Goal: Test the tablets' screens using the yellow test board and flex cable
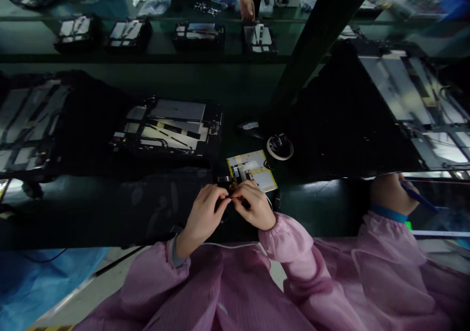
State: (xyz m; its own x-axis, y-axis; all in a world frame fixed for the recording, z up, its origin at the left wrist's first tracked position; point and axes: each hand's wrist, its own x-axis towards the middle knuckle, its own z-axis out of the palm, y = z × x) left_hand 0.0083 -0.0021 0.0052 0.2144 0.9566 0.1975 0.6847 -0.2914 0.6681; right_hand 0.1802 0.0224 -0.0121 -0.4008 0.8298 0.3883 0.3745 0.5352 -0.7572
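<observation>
My left hand [206,209] and my right hand [254,203] meet at the near side of the bench, fingertips pinched almost together. Between them is a small dark piece, too small to name, that both seem to grip. Just beyond my right hand lies a flat silver battery pack [262,178] with yellow edges, a printed label and a short black cable. Part of it is hidden under my fingers. A white-rimmed round roll or dish [280,147] with something dark inside sits past the pack. Beside that is a dark object with a pale label [251,126].
Stacks of opened tablet-like devices stand to the left [176,125], far left [33,115] and right [414,86]. A slanted dark post [312,42] rises behind. More devices line a far shelf, where another person's hand [246,3] reaches. A co-worker's hand [394,194] is at right.
</observation>
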